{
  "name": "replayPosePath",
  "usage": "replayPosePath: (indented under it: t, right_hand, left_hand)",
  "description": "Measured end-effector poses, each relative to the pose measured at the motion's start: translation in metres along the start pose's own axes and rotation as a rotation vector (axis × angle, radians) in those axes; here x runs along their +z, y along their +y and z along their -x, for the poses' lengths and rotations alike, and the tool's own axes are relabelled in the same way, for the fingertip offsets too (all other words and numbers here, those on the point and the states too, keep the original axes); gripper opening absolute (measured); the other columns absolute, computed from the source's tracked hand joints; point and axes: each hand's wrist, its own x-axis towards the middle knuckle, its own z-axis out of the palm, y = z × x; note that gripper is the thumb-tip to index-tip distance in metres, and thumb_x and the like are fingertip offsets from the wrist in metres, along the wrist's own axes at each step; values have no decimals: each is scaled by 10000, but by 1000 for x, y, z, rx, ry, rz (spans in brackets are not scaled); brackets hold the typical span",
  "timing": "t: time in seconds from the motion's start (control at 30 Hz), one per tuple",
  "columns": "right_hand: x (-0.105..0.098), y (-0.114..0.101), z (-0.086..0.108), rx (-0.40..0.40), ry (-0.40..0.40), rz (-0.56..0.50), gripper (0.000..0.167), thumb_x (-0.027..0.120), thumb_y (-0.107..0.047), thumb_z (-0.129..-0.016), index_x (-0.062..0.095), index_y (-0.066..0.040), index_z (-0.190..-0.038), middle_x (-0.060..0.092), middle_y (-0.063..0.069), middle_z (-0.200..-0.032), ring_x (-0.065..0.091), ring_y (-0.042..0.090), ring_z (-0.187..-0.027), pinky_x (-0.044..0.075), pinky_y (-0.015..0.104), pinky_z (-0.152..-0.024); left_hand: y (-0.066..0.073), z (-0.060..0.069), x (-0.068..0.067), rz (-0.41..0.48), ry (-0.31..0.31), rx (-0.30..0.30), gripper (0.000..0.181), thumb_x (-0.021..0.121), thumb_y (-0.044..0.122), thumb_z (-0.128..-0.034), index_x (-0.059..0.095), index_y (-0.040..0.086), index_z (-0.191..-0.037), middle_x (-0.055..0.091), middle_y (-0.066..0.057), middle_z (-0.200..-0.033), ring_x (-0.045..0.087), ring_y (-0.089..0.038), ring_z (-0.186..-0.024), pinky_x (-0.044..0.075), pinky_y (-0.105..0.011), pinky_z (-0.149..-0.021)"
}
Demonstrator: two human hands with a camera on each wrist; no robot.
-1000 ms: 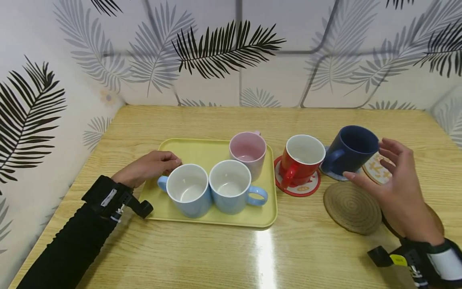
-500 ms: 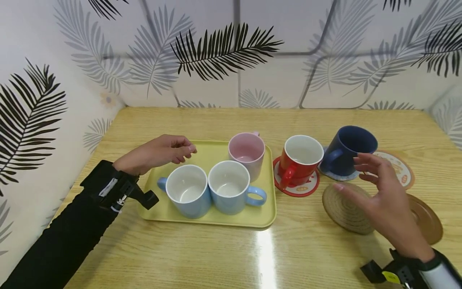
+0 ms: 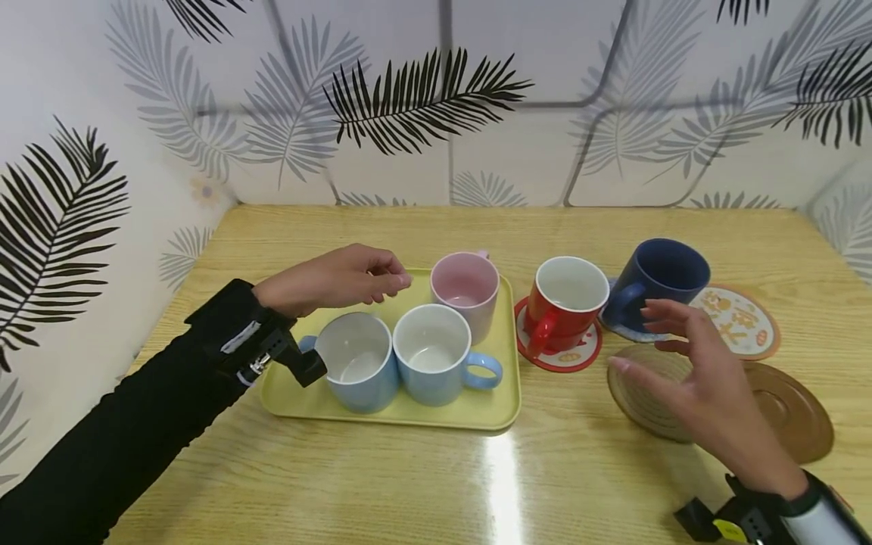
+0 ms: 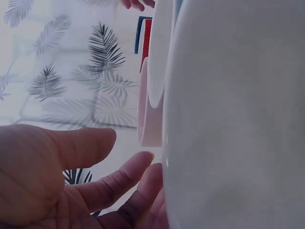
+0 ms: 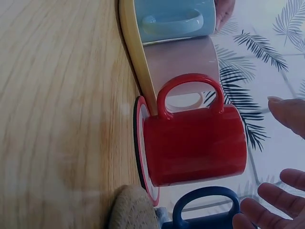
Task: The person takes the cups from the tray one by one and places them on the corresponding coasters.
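My left hand (image 3: 337, 278) hovers over the yellow tray (image 3: 293, 401), just left of the pink mug (image 3: 480, 314), its fingers loosely bent around nothing. Two light blue mugs stand side by side on the tray: the left mug (image 3: 368, 390) and the right mug (image 3: 432, 386), which has its handle to the right. Held above the round woven coaster (image 3: 636, 397), my right hand (image 3: 711, 393) has thumb and fingers spread apart, with nothing between them. Nearest to its fingertips is the dark blue mug (image 3: 654, 291). A red mug (image 5: 195, 148) sits on a red-rimmed coaster (image 3: 562, 363).
Right of the dark blue mug lies an orange-rimmed printed coaster (image 3: 742, 318). A brown round coaster (image 3: 793, 416) is partly behind my right hand. The wooden table (image 3: 381, 484) meets a leaf-patterned wall covering (image 3: 409, 174) at the back.
My left hand has lifted off the tray's left side and moved right toward the pink mug. My right hand has drawn back from the dark blue mug, toward the front left.
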Motion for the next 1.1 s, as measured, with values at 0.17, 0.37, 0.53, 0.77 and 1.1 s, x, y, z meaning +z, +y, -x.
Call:
replayPosePath:
  t: [0.17,0.37,0.53,0.77,1.1]
  right_hand:
    - [5,0,-1,-36,-8,4,759,879,3,-735,477,7,-1379,559,172,-1308,479,-45,-1113,365,45,-890]
    - [9,-3,0,-46,-17,3,745,880,3,-731,491,6,-1366,575,179,-1300,486,-61,-1104,359,55,-900]
    - [12,-7,2,-76,-41,5,742,879,-2,-733,496,-8,-1368,579,162,-1294,501,-10,-1114,371,70,-897]
    - [33,-25,-1,-226,-111,73,717,894,-54,-725,524,-35,-1338,649,96,-1212,613,207,-1046,471,148,-820]
    - [67,-52,-5,-208,-269,0,490,828,-150,-842,585,-57,-1257,660,52,-1132,631,160,-925,543,314,-760]
  left_hand:
    - [12,-8,1,-52,5,-30,293,550,272,-1050,606,39,-1220,612,-133,-1114,576,-296,-1028,473,-388,-910]
    - [19,-10,3,-96,-8,-52,299,575,294,-1038,597,54,-1215,623,-154,-1186,592,-311,-1066,474,-369,-912]
    - [20,-3,5,-132,-12,-23,300,591,303,-1027,607,72,-1218,644,-126,-1141,590,-274,-1012,451,-343,-826]
    - [7,11,2,-96,30,-12,315,583,323,-1034,617,74,-1224,624,-115,-1118,598,-269,-1027,479,-369,-859]
    - [-62,18,-4,-56,61,-119,361,528,342,-1059,635,10,-1152,640,-94,-1018,602,-239,-927,499,-391,-850]
